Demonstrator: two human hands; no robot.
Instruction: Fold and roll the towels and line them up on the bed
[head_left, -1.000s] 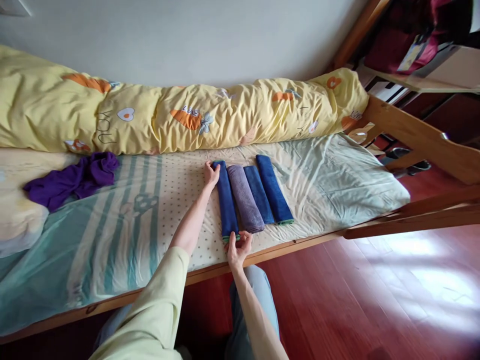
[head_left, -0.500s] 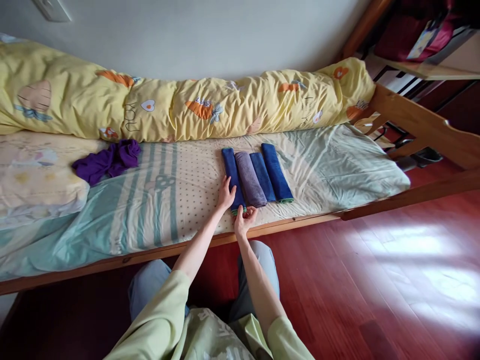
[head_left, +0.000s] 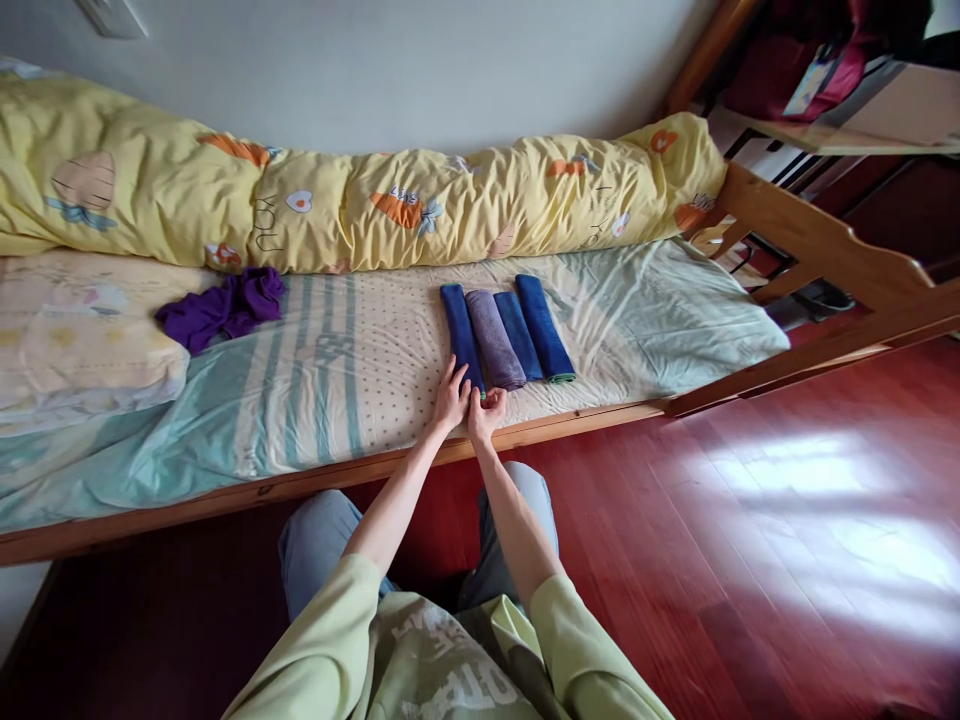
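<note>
Several rolled towels lie side by side on the bed sheet. My left hand (head_left: pixel 452 398) rests against the near left side of the leftmost dark blue towel (head_left: pixel 460 330), its fingers stretched out. At that towel's near end, my right hand (head_left: pixel 487 412) is closed with curled fingers on the green-edged end, partly hiding it. Just right of it lies a greyish purple towel (head_left: pixel 495 338), close to my right fingertips. Beyond that come a blue towel (head_left: pixel 517 335) and another dark blue towel (head_left: pixel 544 325) with a green edge.
A crumpled purple cloth (head_left: pixel 221 308) lies left, beside a pale pillow (head_left: pixel 90 340). A yellow quilt (head_left: pixel 315 215) runs along the wall. The wooden bed rail (head_left: pixel 405 462) passes in front of my knees. The slatted bed end (head_left: pixel 825 230) and a shelf (head_left: pixel 817 135) stand right.
My left hand has slid nearer along the leftmost towel, closer to my right hand. My right hand stays at the towel's near end. The view has shifted slightly.
</note>
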